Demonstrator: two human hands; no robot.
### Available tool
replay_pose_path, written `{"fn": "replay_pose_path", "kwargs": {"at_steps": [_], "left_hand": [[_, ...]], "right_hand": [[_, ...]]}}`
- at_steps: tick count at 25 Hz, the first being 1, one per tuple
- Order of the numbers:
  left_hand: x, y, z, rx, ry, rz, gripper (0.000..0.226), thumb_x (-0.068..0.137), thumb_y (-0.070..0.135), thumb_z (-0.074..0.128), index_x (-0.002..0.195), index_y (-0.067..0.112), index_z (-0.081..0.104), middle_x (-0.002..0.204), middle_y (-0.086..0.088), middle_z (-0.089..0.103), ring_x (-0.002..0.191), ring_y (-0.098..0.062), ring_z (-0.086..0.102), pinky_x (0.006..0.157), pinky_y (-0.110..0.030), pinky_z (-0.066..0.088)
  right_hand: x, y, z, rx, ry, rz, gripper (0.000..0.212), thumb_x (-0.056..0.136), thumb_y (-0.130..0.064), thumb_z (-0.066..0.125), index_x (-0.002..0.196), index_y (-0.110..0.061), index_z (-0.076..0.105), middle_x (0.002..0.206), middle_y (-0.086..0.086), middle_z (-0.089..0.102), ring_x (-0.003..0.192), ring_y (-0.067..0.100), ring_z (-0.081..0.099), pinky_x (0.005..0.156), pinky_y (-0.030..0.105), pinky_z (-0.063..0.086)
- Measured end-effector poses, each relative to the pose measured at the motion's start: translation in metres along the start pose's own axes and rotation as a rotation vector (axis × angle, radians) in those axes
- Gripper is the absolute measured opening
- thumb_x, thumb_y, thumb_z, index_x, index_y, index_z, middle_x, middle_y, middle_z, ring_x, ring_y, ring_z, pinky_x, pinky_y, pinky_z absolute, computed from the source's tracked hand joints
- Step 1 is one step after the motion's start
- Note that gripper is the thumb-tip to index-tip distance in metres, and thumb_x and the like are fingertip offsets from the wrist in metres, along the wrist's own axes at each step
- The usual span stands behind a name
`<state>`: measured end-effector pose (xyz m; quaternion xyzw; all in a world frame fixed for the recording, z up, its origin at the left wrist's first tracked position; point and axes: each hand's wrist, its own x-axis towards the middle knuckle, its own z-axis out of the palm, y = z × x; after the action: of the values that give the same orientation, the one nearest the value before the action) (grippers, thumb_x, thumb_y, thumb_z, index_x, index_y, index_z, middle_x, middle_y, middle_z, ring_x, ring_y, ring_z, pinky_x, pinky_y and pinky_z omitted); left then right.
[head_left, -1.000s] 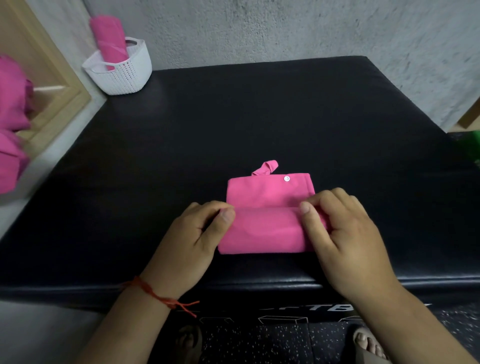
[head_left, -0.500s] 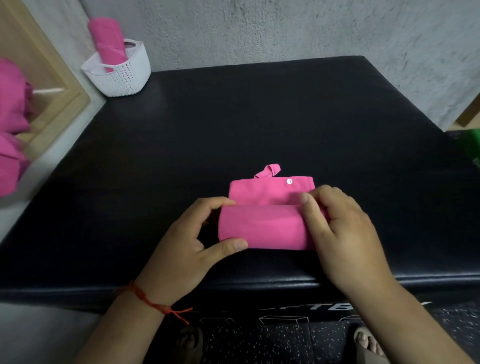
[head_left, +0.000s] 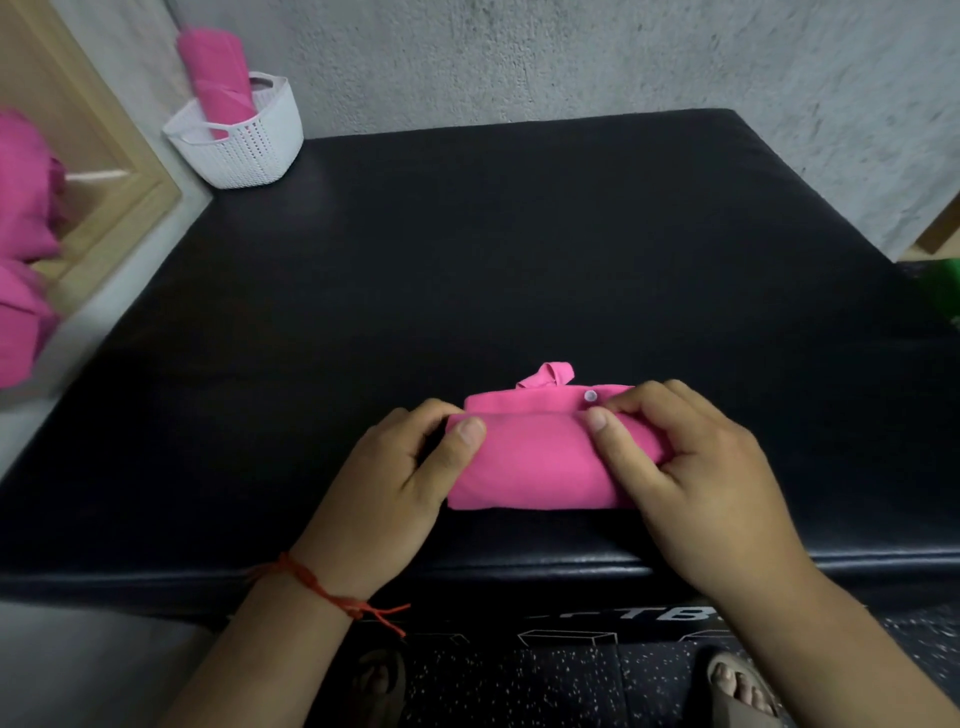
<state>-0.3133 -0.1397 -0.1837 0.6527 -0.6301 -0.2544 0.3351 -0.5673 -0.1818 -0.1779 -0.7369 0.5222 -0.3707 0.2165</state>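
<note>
A pink cloth bag (head_left: 530, 462), rolled into a thick bundle, lies near the front edge of the black padded bench (head_left: 519, 249). Only a narrow strip of its flat part shows beyond the roll, with a white snap button (head_left: 590, 396) and a small pink loop (head_left: 550, 375) at the far edge. My left hand (head_left: 395, 488) grips the roll's left end, thumb on top. My right hand (head_left: 691, 467) grips the right end, its thumb tip just below the snap button.
A white perforated basket (head_left: 249, 150) with a rolled pink bag (head_left: 215, 78) standing in it sits at the bench's far left corner. More pink cloth (head_left: 21, 291) hangs at the left by a wooden frame. A grey wall runs behind.
The roll has been turned further away from me, covering more of the flat part. Both thumbs have shifted onto the top of the roll, the right one reaching the snap button.
</note>
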Motion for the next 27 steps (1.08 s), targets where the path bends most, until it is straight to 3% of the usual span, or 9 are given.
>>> {"fn": "replay_pose_path", "kwargs": {"at_steps": [3,5,7,12,15,19,22,25,27], "left_hand": [[-0.005,0.001,0.002,-0.018,0.035,0.149,0.035,0.097,0.062,0.054,0.122,0.039,0.061,0.121,0.016,0.06,0.121,-0.014,0.057,0.095,-0.025,0.045],[-0.009,-0.001,0.0,-0.021,0.006,0.255,0.049,0.089,0.045,0.078,0.132,0.033,0.059,0.137,0.012,0.055,0.135,-0.022,0.051,0.108,-0.024,0.041],[-0.01,-0.001,-0.003,-0.022,-0.034,0.253,0.062,0.079,0.038,0.088,0.133,0.034,0.058,0.141,0.011,0.054,0.139,-0.02,0.049,0.113,-0.023,0.039],[-0.005,0.005,-0.006,-0.032,-0.038,0.121,0.056,0.081,0.053,0.079,0.133,0.048,0.057,0.134,0.03,0.054,0.132,-0.002,0.049,0.104,-0.019,0.04],[-0.001,0.007,-0.004,0.003,-0.033,0.087,0.048,0.087,0.065,0.066,0.131,0.051,0.056,0.123,0.034,0.053,0.121,-0.001,0.051,0.093,-0.011,0.038],[0.003,0.005,0.001,0.052,-0.039,0.103,0.044,0.095,0.074,0.042,0.123,0.046,0.06,0.114,0.023,0.062,0.11,-0.005,0.057,0.086,-0.02,0.044],[0.004,0.008,0.005,0.073,-0.018,0.1,0.046,0.097,0.073,0.034,0.121,0.044,0.06,0.113,0.023,0.062,0.11,-0.003,0.056,0.088,-0.022,0.044],[-0.002,0.008,0.007,0.077,-0.017,0.183,0.047,0.095,0.067,0.049,0.135,0.043,0.054,0.131,0.033,0.051,0.128,-0.004,0.048,0.103,-0.028,0.041],[-0.005,0.006,0.006,0.098,-0.061,0.244,0.061,0.09,0.064,0.066,0.144,0.041,0.048,0.141,0.03,0.045,0.136,-0.01,0.046,0.109,-0.031,0.04]], "right_hand": [[0.003,-0.003,0.002,0.006,0.007,0.043,0.022,0.1,-0.055,0.06,0.092,-0.036,0.069,0.088,-0.015,0.062,0.088,0.009,0.062,0.076,0.038,0.049],[0.005,-0.003,0.003,0.019,0.015,0.086,0.026,0.1,-0.057,0.059,0.089,-0.036,0.068,0.085,-0.014,0.061,0.086,0.008,0.061,0.074,0.037,0.047],[0.005,-0.003,0.005,-0.019,0.021,0.107,0.028,0.101,-0.058,0.055,0.09,-0.035,0.068,0.085,-0.014,0.06,0.087,0.011,0.058,0.074,0.038,0.047],[-0.001,-0.004,0.006,-0.143,0.067,-0.12,0.028,0.111,-0.045,0.05,0.12,-0.035,0.075,0.115,-0.02,0.059,0.112,0.013,0.052,0.091,0.043,0.049],[-0.002,-0.003,0.004,-0.159,-0.011,-0.141,0.037,0.104,-0.06,0.051,0.13,-0.04,0.07,0.12,-0.024,0.057,0.116,0.008,0.052,0.094,0.04,0.051],[0.001,-0.007,0.002,-0.164,0.014,-0.086,0.042,0.098,-0.074,0.051,0.112,-0.044,0.076,0.102,-0.023,0.064,0.092,0.005,0.055,0.082,0.036,0.052],[0.003,-0.011,0.003,-0.134,0.026,-0.022,0.042,0.095,-0.078,0.049,0.099,-0.047,0.077,0.092,-0.024,0.066,0.088,0.004,0.058,0.084,0.039,0.052],[0.007,-0.013,0.0,-0.121,-0.009,0.043,0.049,0.093,-0.085,0.044,0.097,-0.048,0.076,0.092,-0.026,0.066,0.091,0.003,0.059,0.087,0.042,0.053],[0.009,-0.015,-0.002,-0.119,-0.048,0.082,0.052,0.093,-0.086,0.043,0.099,-0.047,0.075,0.092,-0.026,0.066,0.095,0.003,0.06,0.09,0.044,0.053]]}}
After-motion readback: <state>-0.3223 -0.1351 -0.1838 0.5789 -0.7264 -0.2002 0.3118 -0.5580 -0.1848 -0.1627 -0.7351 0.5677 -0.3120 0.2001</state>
